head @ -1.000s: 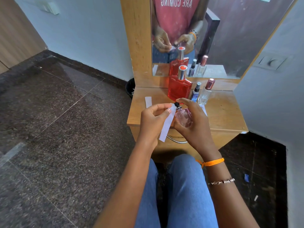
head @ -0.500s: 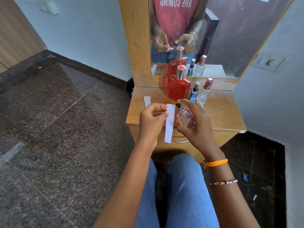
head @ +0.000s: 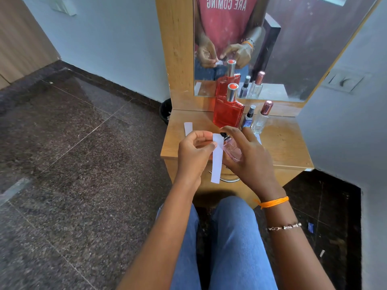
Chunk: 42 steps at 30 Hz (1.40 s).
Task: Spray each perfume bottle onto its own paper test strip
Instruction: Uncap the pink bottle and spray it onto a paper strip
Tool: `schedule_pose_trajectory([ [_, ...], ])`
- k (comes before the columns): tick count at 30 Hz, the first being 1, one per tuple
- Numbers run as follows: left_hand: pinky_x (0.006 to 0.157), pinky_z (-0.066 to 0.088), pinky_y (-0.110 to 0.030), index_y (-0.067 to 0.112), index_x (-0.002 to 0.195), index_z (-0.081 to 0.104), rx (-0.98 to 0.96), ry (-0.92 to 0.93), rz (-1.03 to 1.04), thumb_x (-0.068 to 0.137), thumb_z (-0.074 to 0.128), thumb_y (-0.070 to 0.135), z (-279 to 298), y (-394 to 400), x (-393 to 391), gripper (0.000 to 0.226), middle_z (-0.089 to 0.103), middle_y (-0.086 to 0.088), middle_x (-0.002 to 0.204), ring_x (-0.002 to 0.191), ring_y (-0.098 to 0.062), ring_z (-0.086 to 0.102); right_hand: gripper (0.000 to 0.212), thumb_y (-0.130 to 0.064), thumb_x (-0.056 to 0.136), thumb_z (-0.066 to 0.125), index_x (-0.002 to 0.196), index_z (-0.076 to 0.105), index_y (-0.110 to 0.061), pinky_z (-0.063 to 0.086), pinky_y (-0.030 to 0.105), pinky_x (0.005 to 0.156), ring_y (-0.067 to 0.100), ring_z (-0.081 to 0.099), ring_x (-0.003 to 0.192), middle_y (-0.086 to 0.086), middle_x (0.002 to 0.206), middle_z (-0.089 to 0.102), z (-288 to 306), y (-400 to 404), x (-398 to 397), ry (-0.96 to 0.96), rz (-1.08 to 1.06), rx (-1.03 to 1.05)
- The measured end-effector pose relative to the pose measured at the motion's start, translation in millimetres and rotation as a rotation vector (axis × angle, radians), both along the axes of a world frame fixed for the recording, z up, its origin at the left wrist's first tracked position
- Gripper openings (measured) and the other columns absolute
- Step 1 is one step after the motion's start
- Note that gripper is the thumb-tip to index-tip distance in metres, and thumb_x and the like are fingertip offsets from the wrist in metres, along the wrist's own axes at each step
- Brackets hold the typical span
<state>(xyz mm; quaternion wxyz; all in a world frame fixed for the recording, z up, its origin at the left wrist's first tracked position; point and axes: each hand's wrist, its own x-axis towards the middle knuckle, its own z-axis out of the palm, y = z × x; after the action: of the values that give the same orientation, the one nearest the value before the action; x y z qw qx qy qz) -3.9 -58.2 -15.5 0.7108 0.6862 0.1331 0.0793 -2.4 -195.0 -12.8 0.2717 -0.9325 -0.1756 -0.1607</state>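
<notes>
White paper forms the test strip at the centre of the head view. The left hand pinches the strip near its upper end between thumb and curled fingers, and the strip hangs down almost upright, its lower end free in front of the tabletop's near edge. The right hand grips a small pink perfume bottle, fingers curled round its body, with the index finger arched over the black spray head. The bottle is tilted, its spray head pointing left at the upper part of the strip and lying just beside it; actual contact cannot be confirmed.

On the wooden tabletop, at the far side against the mirror, stand three upright bottles in a row: a large red bottle with a silver cap on the left, a small blue bottle with a black sprayer in the middle, and a clear bottle with a rose-coloured cap on the right. A second paper strip lies flat on the left part of the tabletop, far of the left hand. An orange thread and a bead bracelet circle the right wrist.
</notes>
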Motion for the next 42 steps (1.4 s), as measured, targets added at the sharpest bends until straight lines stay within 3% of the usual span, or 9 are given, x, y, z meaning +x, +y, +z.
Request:
schedule_pose_trajectory([
  [15, 0.075, 0.056, -0.025, 0.030, 0.086, 0.063, 0.038, -0.001, -0.012, 0.080, 0.068, 0.005, -2.0, -1.9, -1.5, 0.027, 0.068, 0.013, 0.088, 0.082, 0.003, 0.064, 0.060, -0.029, 0.077, 0.075, 0.131, 0.049, -0.024, 0.051, 0.036, 0.058, 0.029, 0.060, 0.093, 0.004, 0.116, 0.055, -1.3, -0.7, 1.1, -0.011, -0.017, -0.069],
  [26, 0.066, 0.053, -0.017, 0.029, 0.090, 0.061, -0.013, 0.010, -0.015, 0.079, 0.068, 0.003, -2.8, -1.6, -1.6, 0.029, 0.068, 0.009, 0.091, 0.084, 0.001, 0.065, 0.058, -0.030, 0.078, 0.074, 0.130, 0.050, -0.020, 0.050, 0.035, 0.058, 0.031, 0.060, 0.091, 0.006, 0.116, 0.056, -4.7, -1.1, 0.6, -0.011, -0.023, -0.051],
  [33, 0.060, 0.050, -0.013, 0.027, 0.084, 0.061, -0.006, 0.026, -0.008, 0.077, 0.070, 0.003, -3.2, -2.0, -1.5, 0.026, 0.068, 0.010, 0.084, 0.078, 0.005, 0.065, 0.055, -0.033, 0.080, 0.072, 0.129, 0.048, -0.026, 0.053, 0.037, 0.063, 0.024, 0.059, 0.091, 0.001, 0.117, 0.053, -8.6, -2.7, -0.1, 0.028, -0.022, 0.124],
  [36, 0.063, 0.052, -0.017, 0.027, 0.074, 0.063, 0.050, 0.025, -0.005, 0.077, 0.070, 0.004, -5.4, -1.4, -1.4, 0.023, 0.067, 0.012, 0.076, 0.075, 0.002, 0.064, 0.052, -0.030, 0.080, 0.071, 0.127, 0.048, -0.028, 0.048, 0.030, 0.066, 0.013, 0.055, 0.090, -0.003, 0.116, 0.053, -12.6, -4.8, -3.3, 0.008, -0.025, 0.217],
  [38, 0.068, 0.054, -0.022, 0.027, 0.072, 0.067, 0.070, 0.032, -0.007, 0.079, 0.069, 0.005, -7.3, -0.9, -0.5, 0.023, 0.068, 0.014, 0.074, 0.077, 0.001, 0.064, 0.054, -0.024, 0.078, 0.072, 0.126, 0.048, -0.029, 0.042, 0.019, 0.067, -0.001, 0.046, 0.089, -0.010, 0.113, 0.051, -15.0, -6.2, -4.8, 0.001, -0.024, 0.271],
  [42, 0.079, 0.055, -0.026, 0.023, 0.083, 0.073, 0.123, 0.043, -0.011, 0.080, 0.067, 0.003, -10.0, -1.3, 4.9, 0.021, 0.069, 0.017, 0.082, 0.082, 0.003, 0.064, 0.065, -0.010, 0.070, 0.072, 0.126, 0.047, -0.031, 0.034, -0.001, 0.073, -0.008, 0.042, 0.087, -0.011, 0.113, 0.049, -19.1, -9.9, -5.4, 0.019, -0.025, 0.309],
])
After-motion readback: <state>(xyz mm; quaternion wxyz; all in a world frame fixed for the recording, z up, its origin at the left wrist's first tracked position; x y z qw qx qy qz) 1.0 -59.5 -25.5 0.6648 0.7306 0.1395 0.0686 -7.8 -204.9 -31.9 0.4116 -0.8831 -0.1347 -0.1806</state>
